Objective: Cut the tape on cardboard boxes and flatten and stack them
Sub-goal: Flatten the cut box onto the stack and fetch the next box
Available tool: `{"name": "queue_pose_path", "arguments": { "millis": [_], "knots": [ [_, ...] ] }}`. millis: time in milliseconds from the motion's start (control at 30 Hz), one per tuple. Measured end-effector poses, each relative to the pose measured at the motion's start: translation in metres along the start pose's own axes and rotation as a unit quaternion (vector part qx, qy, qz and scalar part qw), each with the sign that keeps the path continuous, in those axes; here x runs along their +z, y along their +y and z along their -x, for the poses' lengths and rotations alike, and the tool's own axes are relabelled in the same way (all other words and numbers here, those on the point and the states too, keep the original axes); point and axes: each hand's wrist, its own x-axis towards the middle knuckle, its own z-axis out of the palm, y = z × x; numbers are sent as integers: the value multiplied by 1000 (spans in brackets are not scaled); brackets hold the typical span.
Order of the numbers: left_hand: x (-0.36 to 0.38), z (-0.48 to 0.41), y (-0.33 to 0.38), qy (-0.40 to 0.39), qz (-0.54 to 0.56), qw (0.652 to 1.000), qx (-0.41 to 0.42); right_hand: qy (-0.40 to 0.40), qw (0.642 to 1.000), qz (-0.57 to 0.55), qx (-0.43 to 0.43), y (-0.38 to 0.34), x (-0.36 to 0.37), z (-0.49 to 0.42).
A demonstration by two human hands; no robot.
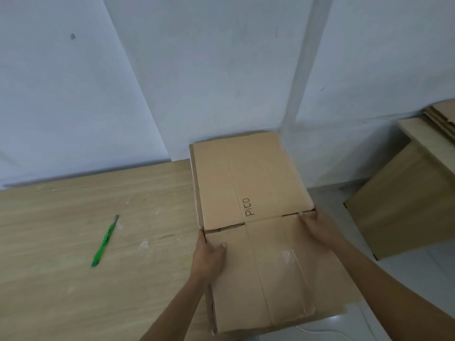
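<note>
A flattened brown cardboard box (248, 183) marked "PICO" is held in front of me, over the right end of the wooden table (73, 242). My left hand (209, 257) grips its left edge, thumb on top and fingers underneath. My right hand (320, 227) holds the right edge near the flap crease, fingers curled onto the upper face. A scrap of clear tape (290, 259) clings to the near flap. A green utility knife (104, 242) lies on the table to the left, away from both hands.
A stack of flattened cardboard (440, 119) rests on a second wooden table (416, 134) at the far right. A pale wall runs behind both tables, and a strip of grey floor (327, 193) shows between them.
</note>
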Motion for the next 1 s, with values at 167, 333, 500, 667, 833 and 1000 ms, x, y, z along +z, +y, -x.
{"name": "queue_pose_path", "arguments": {
  "millis": [167,333,500,667,833,1000],
  "knots": [
    [1,-9,5,44,-12,999,-25,-6,1000,12,-10,-14,10,-17],
    [3,-27,4,59,-61,995,-50,-17,1000,1,4,-12,16,-28],
    [-6,-37,1,20,-85,995,-47,-5,998,36,42,-11,16,-33],
    [-40,-32,15,10,-47,998,-38,106,989,99,-36,-45,19,-12],
    [-106,-21,2,58,14,998,-30,43,977,49,-204,-107,67,23],
    [-199,20,-46,91,68,993,-15,-77,964,44,-250,-174,159,81]
  ]
}}
